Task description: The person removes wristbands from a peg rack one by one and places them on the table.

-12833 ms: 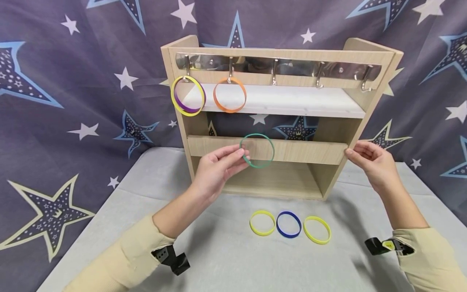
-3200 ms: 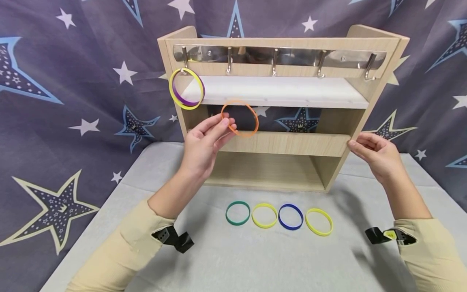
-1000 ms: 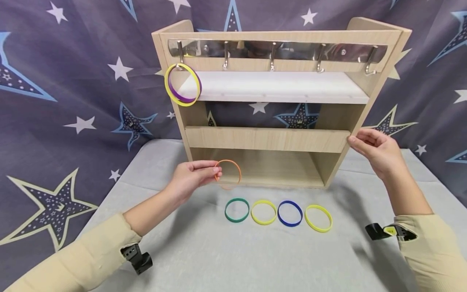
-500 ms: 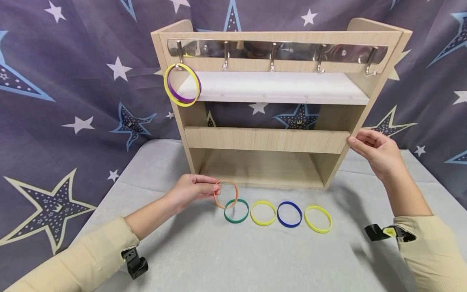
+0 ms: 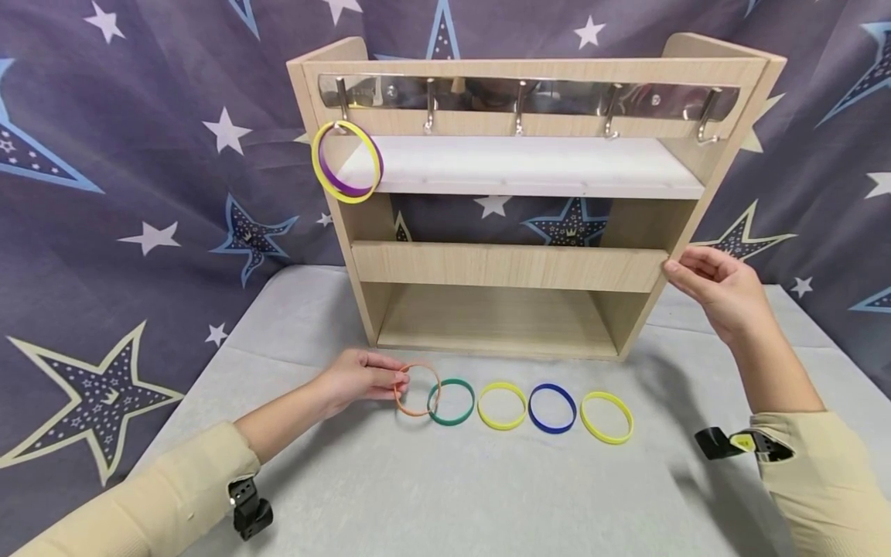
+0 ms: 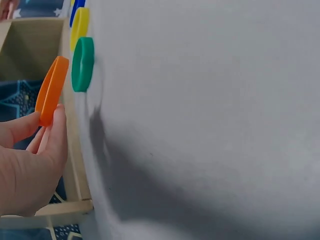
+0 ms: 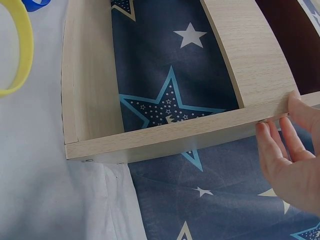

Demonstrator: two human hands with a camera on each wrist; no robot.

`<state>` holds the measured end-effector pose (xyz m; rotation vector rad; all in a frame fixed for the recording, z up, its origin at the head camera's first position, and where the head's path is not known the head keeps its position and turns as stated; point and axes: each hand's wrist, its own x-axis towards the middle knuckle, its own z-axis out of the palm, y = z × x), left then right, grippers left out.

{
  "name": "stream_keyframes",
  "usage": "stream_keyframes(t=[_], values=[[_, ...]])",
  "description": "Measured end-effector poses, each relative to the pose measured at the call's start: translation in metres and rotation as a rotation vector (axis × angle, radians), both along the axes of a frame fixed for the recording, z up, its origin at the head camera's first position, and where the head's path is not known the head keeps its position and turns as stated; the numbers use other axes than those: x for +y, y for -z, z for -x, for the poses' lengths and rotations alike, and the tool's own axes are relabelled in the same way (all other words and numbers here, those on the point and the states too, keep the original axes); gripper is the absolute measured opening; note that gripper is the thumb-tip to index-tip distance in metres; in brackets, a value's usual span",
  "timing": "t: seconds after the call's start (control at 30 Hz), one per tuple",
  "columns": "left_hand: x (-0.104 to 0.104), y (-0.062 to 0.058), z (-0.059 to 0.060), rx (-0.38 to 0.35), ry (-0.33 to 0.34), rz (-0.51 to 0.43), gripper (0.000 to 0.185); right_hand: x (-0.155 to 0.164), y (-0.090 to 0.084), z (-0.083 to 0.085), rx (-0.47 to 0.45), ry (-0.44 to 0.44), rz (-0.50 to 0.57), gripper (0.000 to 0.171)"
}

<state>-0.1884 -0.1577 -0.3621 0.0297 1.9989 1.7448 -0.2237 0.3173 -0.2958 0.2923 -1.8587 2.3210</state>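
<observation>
My left hand (image 5: 362,377) pinches an orange silicone wristband (image 6: 54,90) between thumb and fingers, low over the table in front of the shelf's left corner. In the head view the wristband is tilted up, overlapping the left edge of a green wristband (image 5: 451,423). To the right of the green one lie a yellow wristband (image 5: 503,427), a blue wristband (image 5: 552,430) and another yellow wristband (image 5: 607,441), in a row. My right hand (image 5: 724,290) grips the right side edge of the wooden shelf (image 5: 508,267), thumb in front and fingers on the outer side.
A metal hook rail (image 5: 473,94) runs along the shelf's top. From its leftmost hook hang a yellow wristband (image 5: 316,158) and a purple wristband (image 5: 348,189); the other hooks are bare. A grey cloth (image 5: 487,495) covers the table, and a starry curtain (image 5: 160,294) stands behind.
The orange wristband came off the second hook, and my left hand lowered it to the table beside the green one. Earlier, the green wristband went from my left hand to the row's left end.
</observation>
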Motion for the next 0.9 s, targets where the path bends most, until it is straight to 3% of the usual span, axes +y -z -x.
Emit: stream_keyframes(t=[0.47,0.9], values=[[-0.019,0.014,0.003,-0.047,-0.024,-0.028,0.041,-0.001,-0.001,0.0,0.029,-0.003,0.024,0.027],[-0.016,0.018,0.004,-0.023,-0.063,0.071,0.037,0.0,0.001,0.001,0.014,-0.02,0.059,0.029]])
